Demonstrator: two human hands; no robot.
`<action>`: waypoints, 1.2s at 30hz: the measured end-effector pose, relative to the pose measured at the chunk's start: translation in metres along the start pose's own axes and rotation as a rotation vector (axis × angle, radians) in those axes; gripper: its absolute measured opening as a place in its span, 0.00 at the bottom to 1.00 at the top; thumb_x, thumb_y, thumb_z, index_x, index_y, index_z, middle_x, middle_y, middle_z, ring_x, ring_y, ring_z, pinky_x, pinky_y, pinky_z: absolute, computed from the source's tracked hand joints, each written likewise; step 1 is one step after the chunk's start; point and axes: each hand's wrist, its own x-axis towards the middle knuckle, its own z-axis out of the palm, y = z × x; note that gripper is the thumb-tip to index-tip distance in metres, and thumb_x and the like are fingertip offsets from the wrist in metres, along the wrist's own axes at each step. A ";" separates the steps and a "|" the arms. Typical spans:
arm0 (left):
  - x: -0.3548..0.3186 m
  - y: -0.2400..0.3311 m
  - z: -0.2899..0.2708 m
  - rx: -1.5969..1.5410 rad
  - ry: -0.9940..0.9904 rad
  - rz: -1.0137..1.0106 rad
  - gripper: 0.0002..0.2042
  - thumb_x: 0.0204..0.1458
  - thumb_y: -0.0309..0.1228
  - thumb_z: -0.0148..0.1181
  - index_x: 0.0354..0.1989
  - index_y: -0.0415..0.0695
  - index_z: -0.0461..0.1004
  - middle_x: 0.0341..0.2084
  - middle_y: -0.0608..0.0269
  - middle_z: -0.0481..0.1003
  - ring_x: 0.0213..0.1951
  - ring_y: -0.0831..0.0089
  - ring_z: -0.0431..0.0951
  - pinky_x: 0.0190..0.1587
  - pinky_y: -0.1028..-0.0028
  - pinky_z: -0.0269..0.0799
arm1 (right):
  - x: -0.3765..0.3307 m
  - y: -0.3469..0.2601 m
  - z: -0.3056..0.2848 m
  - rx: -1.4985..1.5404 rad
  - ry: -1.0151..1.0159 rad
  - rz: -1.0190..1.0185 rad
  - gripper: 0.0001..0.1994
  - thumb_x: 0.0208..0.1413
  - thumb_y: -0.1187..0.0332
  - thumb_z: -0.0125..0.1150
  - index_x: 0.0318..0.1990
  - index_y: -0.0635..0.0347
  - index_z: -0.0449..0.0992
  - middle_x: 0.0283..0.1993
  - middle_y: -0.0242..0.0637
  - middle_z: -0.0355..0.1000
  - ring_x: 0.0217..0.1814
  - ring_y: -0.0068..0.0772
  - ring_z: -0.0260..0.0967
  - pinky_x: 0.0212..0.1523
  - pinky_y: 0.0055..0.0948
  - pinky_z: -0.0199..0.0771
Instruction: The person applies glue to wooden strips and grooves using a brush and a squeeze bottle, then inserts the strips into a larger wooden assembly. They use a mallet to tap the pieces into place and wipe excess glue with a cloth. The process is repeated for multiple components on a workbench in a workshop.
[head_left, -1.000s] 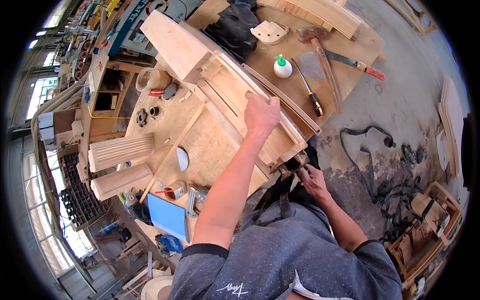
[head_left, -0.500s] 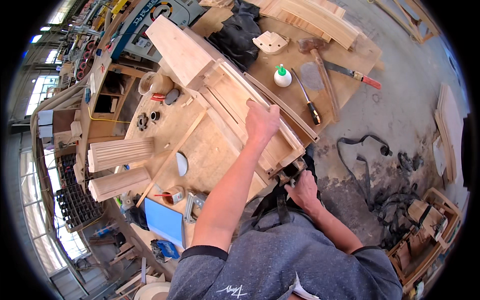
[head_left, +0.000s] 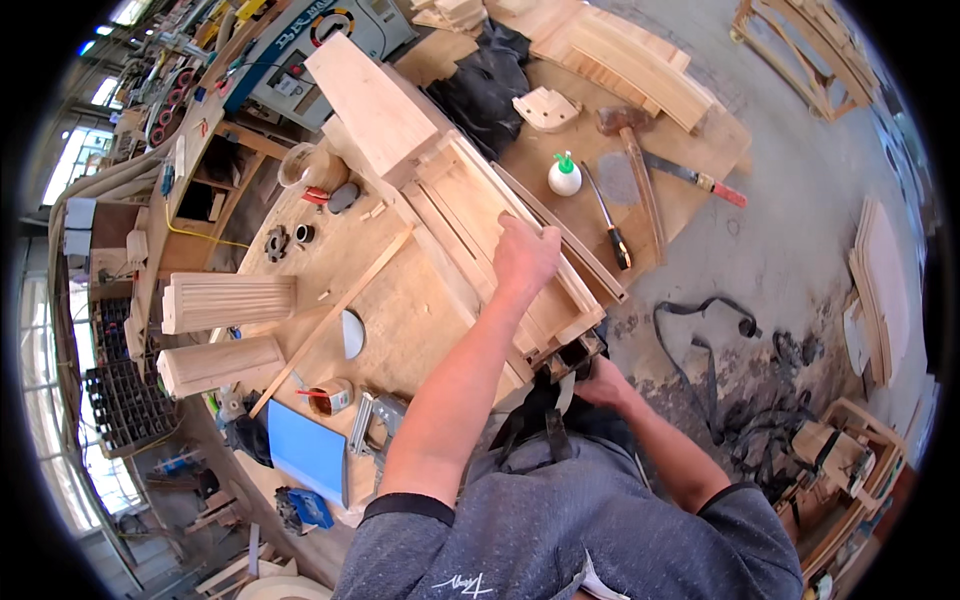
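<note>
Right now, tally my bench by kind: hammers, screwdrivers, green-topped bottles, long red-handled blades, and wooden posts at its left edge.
Wooden-handled hammer: 1
Screwdriver: 1
Green-topped white bottle: 1
Long red-handled blade: 1
Wooden posts: 2
Total: 6

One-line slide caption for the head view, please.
Left hand on a long wooden frame, right hand by its near end, mallet and screwdriver on the workbench to its right.

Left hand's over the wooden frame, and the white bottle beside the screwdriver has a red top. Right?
Wrong on the top: in the head view, it is green. The left hand is over the wooden frame, and the white bottle is beside the screwdriver.
</note>
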 end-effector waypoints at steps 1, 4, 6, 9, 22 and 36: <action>0.004 0.004 0.002 -0.013 -0.011 0.003 0.30 0.53 0.42 0.56 0.50 0.21 0.60 0.35 0.28 0.78 0.42 0.40 0.82 0.49 0.54 0.78 | 0.002 0.016 0.013 -0.206 0.283 -0.265 0.19 0.45 0.67 0.64 0.46 0.68 0.76 0.30 0.45 0.78 0.29 0.40 0.79 0.32 0.36 0.78; 0.002 -0.001 -0.001 -0.047 -0.024 -0.021 0.33 0.53 0.44 0.56 0.51 0.19 0.59 0.35 0.27 0.78 0.43 0.39 0.82 0.50 0.55 0.77 | 0.010 0.026 0.029 -0.190 0.316 -0.140 0.16 0.45 0.69 0.62 0.41 0.72 0.77 0.28 0.47 0.79 0.31 0.46 0.80 0.34 0.38 0.79; 0.001 -0.006 0.000 -0.056 -0.028 -0.030 0.35 0.53 0.44 0.55 0.53 0.17 0.59 0.35 0.28 0.78 0.43 0.40 0.82 0.49 0.55 0.78 | 0.007 -0.007 0.000 -0.094 -0.039 0.131 0.11 0.42 0.70 0.64 0.29 0.72 0.75 0.22 0.44 0.74 0.28 0.39 0.77 0.32 0.38 0.76; 0.003 -0.003 0.001 -0.099 -0.044 -0.053 0.37 0.52 0.44 0.57 0.56 0.15 0.57 0.34 0.29 0.79 0.42 0.41 0.82 0.48 0.56 0.78 | 0.006 -0.010 -0.015 -0.039 -0.160 0.136 0.10 0.39 0.72 0.64 0.17 0.71 0.71 0.16 0.38 0.66 0.20 0.28 0.65 0.25 0.36 0.70; -0.036 -0.017 -0.020 -0.252 -0.013 -0.135 0.33 0.54 0.45 0.61 0.59 0.29 0.63 0.35 0.38 0.80 0.42 0.44 0.81 0.47 0.55 0.77 | 0.021 -0.004 -0.018 0.095 -0.555 0.096 0.10 0.53 0.67 0.70 0.26 0.61 0.77 0.22 0.30 0.72 0.21 0.22 0.70 0.20 0.25 0.69; -0.472 -0.206 0.258 -0.713 1.097 -1.114 0.11 0.62 0.33 0.51 0.37 0.38 0.76 0.29 0.43 0.78 0.38 0.48 0.80 0.43 0.58 0.75 | 0.042 -0.008 -0.044 -0.390 -0.651 0.293 0.15 0.64 0.50 0.61 0.45 0.50 0.74 0.33 0.28 0.75 0.32 0.25 0.75 0.28 0.28 0.71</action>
